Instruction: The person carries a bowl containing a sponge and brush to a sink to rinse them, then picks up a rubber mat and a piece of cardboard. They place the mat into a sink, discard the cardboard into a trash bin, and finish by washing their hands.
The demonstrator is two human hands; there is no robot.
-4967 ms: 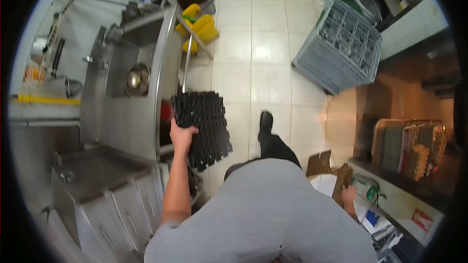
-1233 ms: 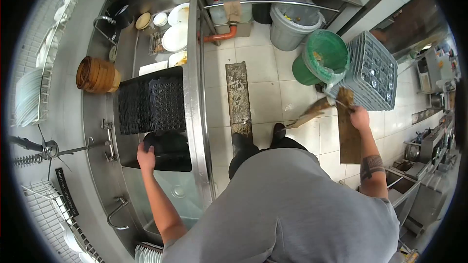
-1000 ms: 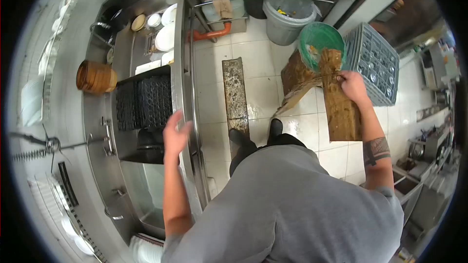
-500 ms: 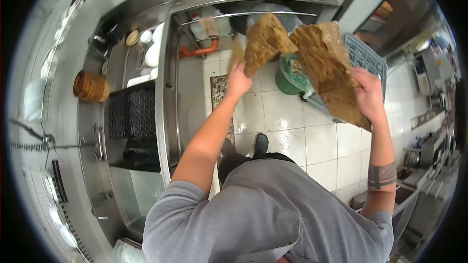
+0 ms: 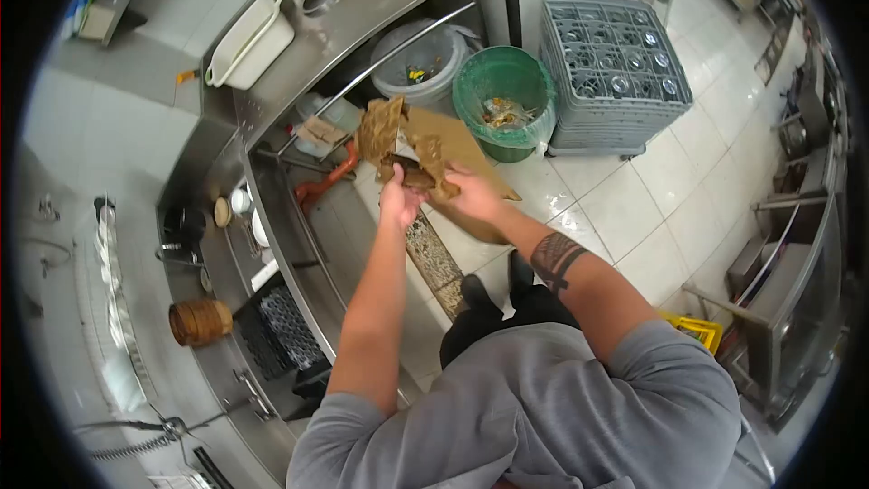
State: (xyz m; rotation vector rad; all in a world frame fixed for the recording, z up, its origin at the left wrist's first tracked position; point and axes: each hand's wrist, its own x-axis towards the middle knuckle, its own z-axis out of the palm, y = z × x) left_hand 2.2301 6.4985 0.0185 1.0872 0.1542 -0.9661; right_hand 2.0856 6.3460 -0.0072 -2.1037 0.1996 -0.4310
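Crumpled wet brown cardboard (image 5: 384, 131) is bunched between both hands, above the floor left of the green bin. My left hand (image 5: 399, 203) is closed on its lower left part. My right hand (image 5: 472, 192) grips its right side, close to my left hand. Behind and below the hands, a flat brown cardboard sheet (image 5: 457, 147) slants down to the right. The green bin (image 5: 502, 81), lined with a clear bag, holds food scraps. Left of it is a grey bin (image 5: 396, 80) with a bag and some waste inside.
A stack of grey glass racks (image 5: 617, 113) stands right of the green bin. Along the left run a steel counter (image 5: 353, 23) with a white tub (image 5: 253, 43) and a sink with black crates (image 5: 281, 330). A drain grate (image 5: 436, 263) lies in the wet tiled floor.
My hands have come together from far apart, folding and bunching the cardboard between them. The view has turned right, showing more of the bins and glass racks.
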